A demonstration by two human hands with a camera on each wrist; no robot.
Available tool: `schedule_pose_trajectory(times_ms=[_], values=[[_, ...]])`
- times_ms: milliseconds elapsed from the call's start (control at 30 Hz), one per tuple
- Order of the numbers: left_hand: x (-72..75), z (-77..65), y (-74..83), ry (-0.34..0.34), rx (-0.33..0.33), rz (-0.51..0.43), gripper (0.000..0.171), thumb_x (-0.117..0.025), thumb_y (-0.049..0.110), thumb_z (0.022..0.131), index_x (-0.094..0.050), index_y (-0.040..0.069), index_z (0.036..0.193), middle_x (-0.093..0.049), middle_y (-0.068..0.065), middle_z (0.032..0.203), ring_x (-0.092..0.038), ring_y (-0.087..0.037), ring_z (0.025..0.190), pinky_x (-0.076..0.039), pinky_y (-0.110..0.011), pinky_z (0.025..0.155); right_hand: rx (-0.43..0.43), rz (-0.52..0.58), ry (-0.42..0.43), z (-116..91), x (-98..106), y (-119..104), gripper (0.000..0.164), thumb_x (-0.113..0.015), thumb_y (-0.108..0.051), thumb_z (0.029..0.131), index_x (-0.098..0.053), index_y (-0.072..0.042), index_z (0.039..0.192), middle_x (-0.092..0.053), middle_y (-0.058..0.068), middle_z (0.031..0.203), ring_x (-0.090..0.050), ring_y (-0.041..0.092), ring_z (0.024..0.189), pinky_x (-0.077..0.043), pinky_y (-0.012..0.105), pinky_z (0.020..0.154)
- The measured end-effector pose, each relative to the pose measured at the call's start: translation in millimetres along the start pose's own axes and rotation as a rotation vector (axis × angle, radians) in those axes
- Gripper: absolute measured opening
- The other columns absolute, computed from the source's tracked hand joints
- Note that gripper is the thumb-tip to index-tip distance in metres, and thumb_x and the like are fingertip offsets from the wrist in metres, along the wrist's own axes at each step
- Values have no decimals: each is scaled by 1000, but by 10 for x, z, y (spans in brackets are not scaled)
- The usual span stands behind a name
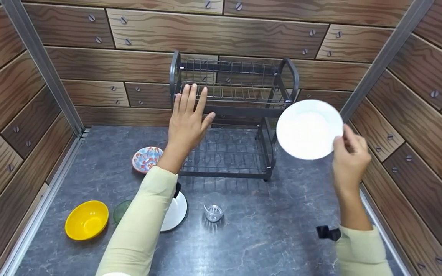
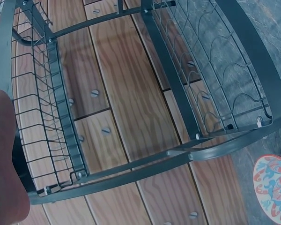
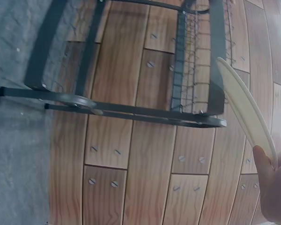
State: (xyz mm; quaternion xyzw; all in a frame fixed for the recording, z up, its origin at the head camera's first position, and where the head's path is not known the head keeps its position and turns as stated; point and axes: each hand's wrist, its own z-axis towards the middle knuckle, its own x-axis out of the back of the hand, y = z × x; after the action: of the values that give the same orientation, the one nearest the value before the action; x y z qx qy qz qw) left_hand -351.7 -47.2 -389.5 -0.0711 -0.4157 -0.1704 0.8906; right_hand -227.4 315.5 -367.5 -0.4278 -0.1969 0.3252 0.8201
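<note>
My right hand (image 1: 351,157) pinches the rim of a round white plate (image 1: 307,128), thumb on its face, raised just right of the dish rack. Edge-on, the same plate (image 3: 248,108) shows in the right wrist view beside the rack's upper tier. My left hand (image 1: 187,124), fingers straight and holding nothing, is over the left front of the dark two-tier dish rack (image 1: 240,111). In the left wrist view, part of that hand (image 2: 7,159) overlaps the rack's upper wire tier (image 2: 42,117). Both tiers' wires show bare in the head view.
A patterned red-and-blue bowl (image 1: 147,159) sits left of the rack. Nearer me are a yellow bowl (image 1: 86,220), a green bowl (image 1: 122,211) and a white plate (image 1: 175,212), these last two partly behind my left sleeve. A clear glass (image 1: 214,209) stands before the rack. Wood-patterned walls surround the table.
</note>
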Motion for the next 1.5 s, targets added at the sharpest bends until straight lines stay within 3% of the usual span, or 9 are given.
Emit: schedule_pose_trajectory(times_ms=[167, 400, 667, 867, 1100, 1500], values=[[-2, 3, -3, -5, 5, 0, 69, -22, 57, 99, -2, 22, 155, 0, -8, 161, 8, -24, 147, 8, -40, 118, -23, 34, 21, 177, -36, -83, 35, -58, -2, 89, -62, -1, 124, -54, -1, 95, -52, 7, 86, -47, 13, 76], [0, -4, 1, -15, 7, 1, 69, -21, 57, 99, -1, 22, 155, -3, -9, 161, 7, -24, 147, 7, -40, 118, -59, 95, 55, 349, -152, -419, 36, -57, 1, 86, -62, 2, 122, -53, 1, 91, -51, 8, 83, -46, 14, 74], [-1, -9, 13, 1, 6, -17, 68, -23, 57, 99, -4, 22, 155, -4, -9, 161, 4, -25, 148, 6, -41, 119, 44, -50, 86, 667, -357, -436, 34, -56, -1, 86, -65, -2, 119, -50, -6, 87, -49, 2, 78, -44, 14, 71], [1, -5, 13, 9, 9, -11, 68, -24, 56, 99, -5, 22, 155, -3, -9, 161, 3, -25, 148, 5, -41, 119, 86, -88, 75, 854, -542, -458, 35, -55, -4, 87, -66, -4, 119, -49, -6, 86, -49, 2, 78, -43, 14, 70], [1, -3, 13, 3, 8, -6, 68, -23, 56, 100, -5, 22, 155, -4, -9, 160, 4, -25, 148, 2, -42, 119, 124, -181, 64, 919, -783, -515, 35, -54, -4, 87, -67, -5, 119, -48, -6, 88, -49, 0, 78, -44, 13, 71], [-17, 0, -1, -3, 11, 9, 68, -23, 57, 99, -2, 23, 155, -5, -10, 160, 5, -23, 148, 6, -40, 118, 183, -236, 35, 913, -1067, -527, 36, -52, -4, 88, -65, -2, 121, -48, 0, 91, -48, 4, 82, -42, 14, 72]])
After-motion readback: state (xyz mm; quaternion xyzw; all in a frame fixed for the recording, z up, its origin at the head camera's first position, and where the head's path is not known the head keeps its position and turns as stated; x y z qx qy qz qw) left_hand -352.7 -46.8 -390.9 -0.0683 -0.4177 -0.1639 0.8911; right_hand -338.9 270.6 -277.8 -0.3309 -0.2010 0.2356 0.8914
